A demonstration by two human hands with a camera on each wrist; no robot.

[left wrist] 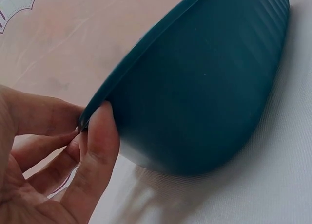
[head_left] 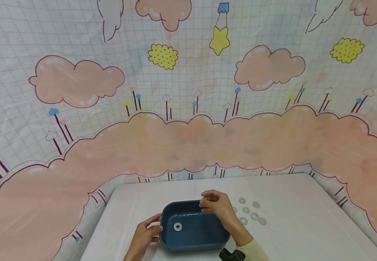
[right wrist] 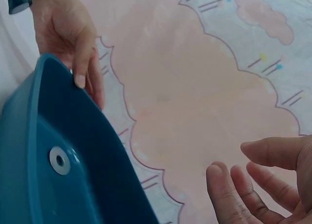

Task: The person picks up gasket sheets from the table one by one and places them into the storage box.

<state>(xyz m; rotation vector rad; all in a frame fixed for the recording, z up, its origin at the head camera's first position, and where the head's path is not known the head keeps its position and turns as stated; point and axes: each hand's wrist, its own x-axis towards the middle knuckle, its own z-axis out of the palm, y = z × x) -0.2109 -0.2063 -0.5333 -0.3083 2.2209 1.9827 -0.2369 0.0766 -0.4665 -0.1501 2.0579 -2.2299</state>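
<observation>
If my left hand (head_left: pixel 144 233) lifts the tray (head_left: pixel 195 235) by its pinched left edge, the washer (head_left: pixel 177 230) may slide; my right hand (head_left: pixel 220 208) is empty, fingers apart.

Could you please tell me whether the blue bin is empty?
The blue bin is not empty: one washer shows lying inside, on its floor.

Wht tabletop (head_left: pixel 312 221), printed backdrop (head_left: pixel 201 145) behind w/ pink clouds (head_left: pixel 270 69), yel. stars (head_left: pixel 220 41), dotted yel. patches (head_left: pixel 163 56)
</observation>
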